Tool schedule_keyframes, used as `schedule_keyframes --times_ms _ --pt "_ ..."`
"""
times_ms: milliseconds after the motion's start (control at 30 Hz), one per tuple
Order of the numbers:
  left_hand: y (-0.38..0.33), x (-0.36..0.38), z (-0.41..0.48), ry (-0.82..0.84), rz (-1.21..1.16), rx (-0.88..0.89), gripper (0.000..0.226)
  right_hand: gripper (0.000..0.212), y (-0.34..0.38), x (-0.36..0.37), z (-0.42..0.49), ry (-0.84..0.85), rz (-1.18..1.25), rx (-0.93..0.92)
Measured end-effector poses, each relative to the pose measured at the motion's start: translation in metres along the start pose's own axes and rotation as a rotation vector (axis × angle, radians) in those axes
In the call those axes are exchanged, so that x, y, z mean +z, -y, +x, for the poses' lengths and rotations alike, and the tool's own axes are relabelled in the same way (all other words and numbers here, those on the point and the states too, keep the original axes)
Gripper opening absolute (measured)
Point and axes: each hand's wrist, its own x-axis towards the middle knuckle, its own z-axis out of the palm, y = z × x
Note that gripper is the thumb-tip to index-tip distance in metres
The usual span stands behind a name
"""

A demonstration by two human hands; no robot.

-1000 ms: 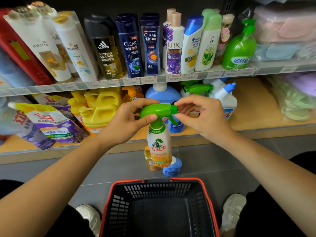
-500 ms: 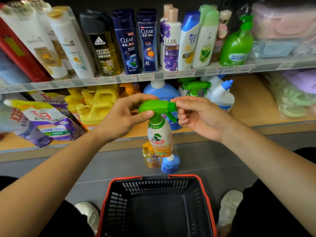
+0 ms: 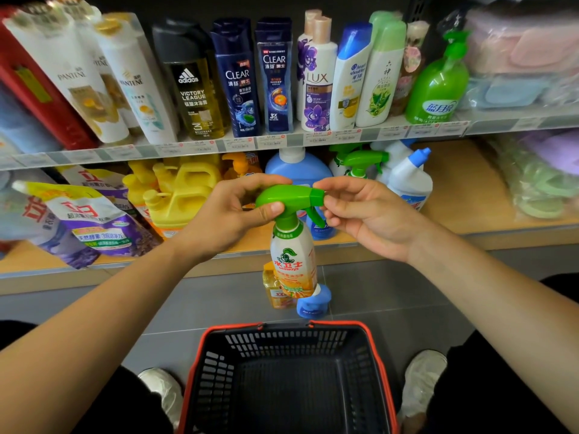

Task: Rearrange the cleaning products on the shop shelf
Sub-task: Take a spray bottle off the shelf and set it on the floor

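Observation:
A white spray bottle (image 3: pixel 293 261) with a green trigger head and an orange label hangs upright in front of the lower shelf (image 3: pixel 463 189). My left hand (image 3: pixel 225 217) grips the back of its green head between thumb and fingers. My right hand (image 3: pixel 360 211) pinches the green nozzle tip with its fingertips. A second green-headed spray bottle (image 3: pixel 360 162) stands on the lower shelf beside white bottles with blue caps (image 3: pixel 410 180). Yellow jugs (image 3: pixel 178 192) and refill pouches (image 3: pixel 84 220) fill the shelf's left side.
A black basket with a red rim (image 3: pixel 288 327) sits on the grey floor between my shoes. A small yellow bottle (image 3: pixel 274 292) and a blue-capped bottle (image 3: pixel 313 303) stand on the floor behind it. Shampoo bottles (image 3: pixel 275 76) line the upper shelf.
The spray bottle stays held in front of the shelf. My right fingers have shifted along the nozzle, from covering it to pinching its tip. The left grip is unchanged.

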Motion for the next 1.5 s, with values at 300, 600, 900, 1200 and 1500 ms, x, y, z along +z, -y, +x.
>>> schedule_keyframes --times_ms 300,600,900,1200,1500 --pt "0.0 0.002 0.004 -0.026 -0.109 -0.025 0.043 0.026 0.009 -0.001 -0.001 0.001 0.113 0.023" --pt "-0.001 0.004 0.003 -0.018 -0.167 -0.039 0.045 0.026 0.005 0.006 -0.002 -0.015 0.1 -0.044" --pt "0.0 0.004 0.002 -0.014 -0.186 -0.036 0.038 0.028 -0.006 0.013 -0.002 -0.13 -0.151 -0.31" --pt "0.001 0.008 0.002 -0.02 -0.245 -0.073 0.04 0.021 -0.007 0.016 -0.002 -0.125 -0.015 -0.23" --pt "0.01 0.008 0.004 0.01 -0.333 -0.098 0.03 0.026 -0.011 0.008 0.0 -0.098 -0.136 -0.327"
